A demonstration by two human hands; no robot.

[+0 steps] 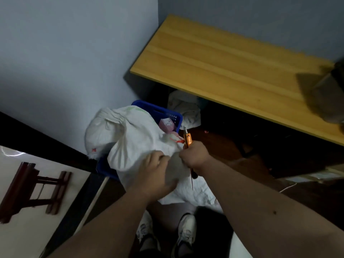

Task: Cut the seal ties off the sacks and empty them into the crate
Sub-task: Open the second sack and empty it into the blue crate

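Sack tie under the blade
Right hand (194,157) grips orange cutter (187,138) at red tie (176,140) — left hand (158,172) clutches white sack (137,144) over blue crate (158,111).

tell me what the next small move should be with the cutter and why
Probably bring the blades of the orange cutter in the right hand onto the red seal tie and snip. The tie looks still on the neck of the white sack, just left of the blades, while the left hand holds the sack over the blue crate.
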